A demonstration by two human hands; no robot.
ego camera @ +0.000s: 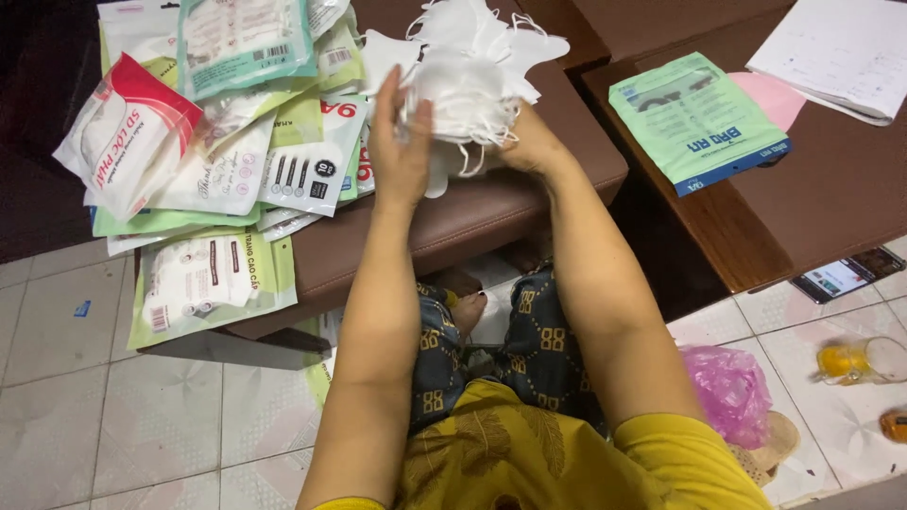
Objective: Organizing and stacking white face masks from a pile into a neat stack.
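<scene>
A thick stack of white face masks (470, 76) is held up over a brown padded stool (491, 212). My left hand (400, 142) presses flat against the stack's left side, fingers pointing up. My right hand (531, 140) grips the stack from the right and underneath; elastic ear loops dangle below it. More white masks (463, 24) stick out behind the stack.
A pile of flat mask packets (217, 142) in green, white and red covers the stool's left part. A green packet (697, 118) and papers (841, 52) lie on a wooden table (831, 189). On the tiled floor sit a phone (846, 275), a pink bag (727, 387) and a glass mug (860, 359).
</scene>
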